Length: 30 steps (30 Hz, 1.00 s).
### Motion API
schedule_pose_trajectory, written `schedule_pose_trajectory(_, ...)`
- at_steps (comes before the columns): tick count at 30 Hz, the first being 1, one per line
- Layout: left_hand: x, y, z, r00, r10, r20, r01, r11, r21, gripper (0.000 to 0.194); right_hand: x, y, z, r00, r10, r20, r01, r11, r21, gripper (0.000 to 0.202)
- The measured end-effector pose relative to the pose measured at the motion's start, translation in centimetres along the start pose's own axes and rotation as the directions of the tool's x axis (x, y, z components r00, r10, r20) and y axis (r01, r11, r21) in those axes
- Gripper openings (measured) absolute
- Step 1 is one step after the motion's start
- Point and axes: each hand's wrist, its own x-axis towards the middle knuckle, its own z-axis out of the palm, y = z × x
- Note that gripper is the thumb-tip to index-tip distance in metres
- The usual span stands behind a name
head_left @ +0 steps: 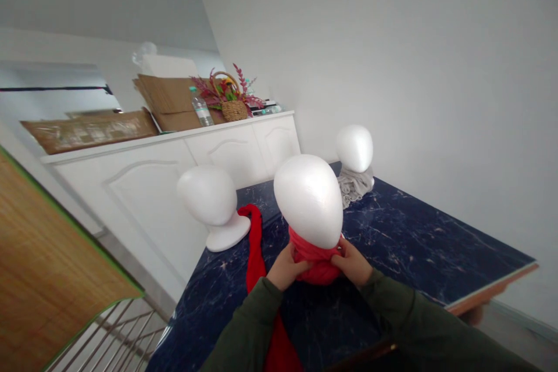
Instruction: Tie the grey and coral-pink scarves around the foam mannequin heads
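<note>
on the dark marbled table, left hand and right hand both grip the red scarf wrapped round the neck of the middle foam head; its tail trails leftward.

No readable text, label, brand, number or sign anywhere. Far beyond the fingers, a water bottle with a label too small and blurred to read, beside plain cardboard showing no legible print.
</note>
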Motion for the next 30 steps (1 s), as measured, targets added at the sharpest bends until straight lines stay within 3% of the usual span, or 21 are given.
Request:
schedule_pose_trajectory(2, 0.0, -0.1, -0.2, 0.998, -0.037, -0.044, 0.034, 0.998, -0.057, 0.044, -0.1, -0.2, -0.2, 0.998, -0.049, -0.035, 0.047, 0.996, -0.076, 0.027)
schedule_pose_trajectory(4, -0.2, 0.1, -0.5, 0.980, -0.177, -0.091, 0.157, 0.968, -0.196, 0.030, -0.3, -0.6, -0.5, 0.990, -0.114, -0.080, 0.096, 0.976, -0.194, 0.027)
schedule_pose_trajectory(6, -0.4, 0.4, -1.1, 0.926, -0.362, -0.102, 0.317, 0.897, -0.308, 0.017, -0.4, -1.0, -0.9, 0.983, -0.153, -0.103, 0.115, 0.946, -0.303, 0.025)
schedule_pose_trajectory(8, -0.6, 0.7, -2.1, 0.876, -0.473, -0.098, 0.414, 0.840, -0.352, 0.014, -0.4, -1.2, -1.4, 0.982, -0.157, -0.107, 0.104, 0.914, -0.392, 0.023)
schedule_pose_trajectory(10, -0.6, 0.9, -3.3, 0.867, -0.479, -0.135, 0.415, 0.845, -0.336, 0.018, -0.3, -1.2, -1.8, 0.976, -0.163, -0.144, 0.075, 0.874, -0.480, 0.027)
schedule_pose_trajectory(11, -0.5, 0.9, -3.8, 0.863, -0.462, -0.206, 0.392, 0.869, -0.303, 0.022, -0.1, -1.0, -2.0, 0.969, -0.168, -0.180, 0.050, 0.850, -0.525, 0.032)
schedule_pose_trajectory(13, -0.3, 0.5, -4.6, 0.817, -0.419, -0.397, 0.366, 0.908, -0.205, 0.034, 0.1, -0.7, -2.2, 0.954, -0.164, -0.252, -0.019, 0.804, -0.595, 0.045)
schedule_pose_trajectory(15, 0.0, -0.1, -4.7, 0.758, -0.361, -0.543, 0.358, 0.926, -0.116, 0.045, 0.1, -0.4, -2.2, 0.962, -0.130, -0.241, -0.051, 0.780, -0.624, 0.050)
schedule_pose_trajectory(16, 0.2, -0.5, -4.5, 0.773, -0.320, -0.548, 0.330, 0.940, -0.083, 0.047, 0.1, -0.4, -2.2, 0.974, -0.109, -0.199, -0.041, 0.780, -0.625, 0.049)
schedule_pose_trajectory(19, 0.4, -1.7, -3.3, 0.915, -0.123, -0.385, 0.136, 0.991, 0.008, 0.048, 0.0, -0.5, -2.1, 0.990, -0.114, -0.084, 0.053, 0.847, -0.530, 0.044)
schedule_pose_trajectory(21, 0.4, -2.4, -2.7, 0.964, -0.036, -0.264, 0.040, 0.999, 0.009, 0.049, 0.1, -0.4, -2.3, 0.979, -0.160, -0.127, 0.100, 0.918, -0.383, 0.050)
schedule_pose_trajectory(25, 0.2, -3.1, -2.8, 0.986, -0.029, -0.163, 0.020, 0.998, -0.056, 0.056, 0.8, 0.3, -2.7, 0.941, -0.152, -0.303, 0.135, 0.988, -0.078, 0.065)
schedule_pose_trajectory(30, -0.2, -2.7, -2.8, 0.989, -0.042, -0.144, 0.037, 0.999, -0.039, 0.057, 1.4, 0.1, -3.1, 0.959, -0.002, -0.282, 0.075, 0.966, 0.248, 0.058)
